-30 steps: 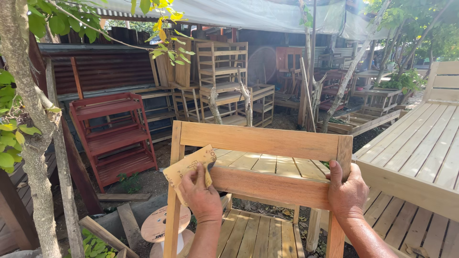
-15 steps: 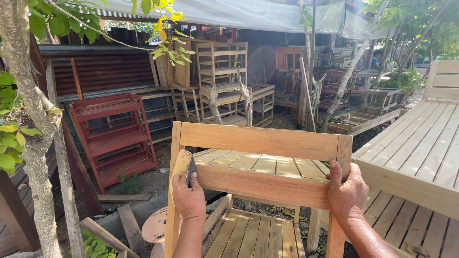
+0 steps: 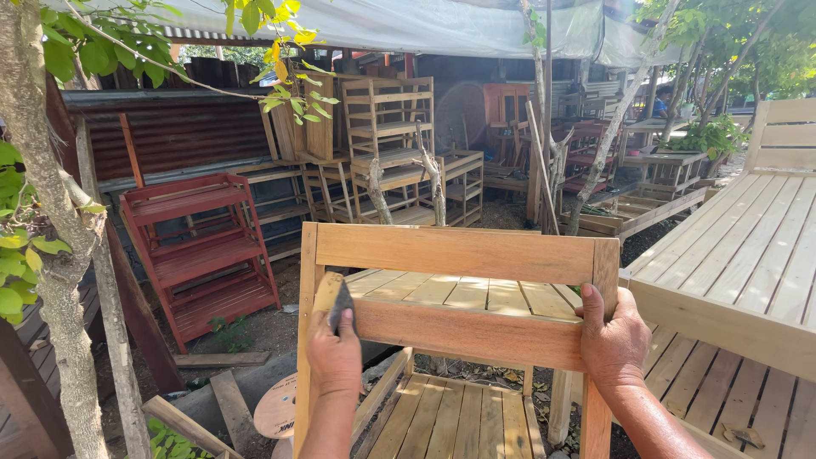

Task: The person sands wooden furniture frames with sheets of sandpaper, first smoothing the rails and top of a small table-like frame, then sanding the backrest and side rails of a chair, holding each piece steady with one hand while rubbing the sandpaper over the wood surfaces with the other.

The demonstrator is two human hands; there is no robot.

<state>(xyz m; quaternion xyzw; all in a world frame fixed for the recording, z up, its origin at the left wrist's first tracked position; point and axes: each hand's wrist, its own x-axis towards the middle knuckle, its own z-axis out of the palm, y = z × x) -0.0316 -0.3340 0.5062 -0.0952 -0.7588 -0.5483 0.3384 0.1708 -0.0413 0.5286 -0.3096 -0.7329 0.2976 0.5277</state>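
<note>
1. Left hand (image 3: 334,353) is closed around a folded piece of sandpaper (image 3: 341,303), pressing it to the left end of the lower rail (image 3: 463,330) of a pale wooden chair frame (image 3: 455,253), where the rail meets the left post (image 3: 306,314). Right hand (image 3: 614,340) is clamped on the right post (image 3: 602,280), fingers wrapped round its outer edge, steadying the frame.
2. Frame stands upright in front of the person. Both rails run left to right, long axis level; sandpaper sits at the far left end, so the whole rail length lies to the right of it, toward the right hand. Left hand is the nearer one to the working spot.
3. Left of the frame: tree trunk (image 3: 42,212), red slatted shelf (image 3: 200,255) well apart, loose boards on the ground.
4. Below the rail: slatted seat (image 3: 450,421). The rail face is bare between the hands.
5. Right: a broad slatted platform (image 3: 748,255), its near edge just beside the right post; little room on that side.
</note>
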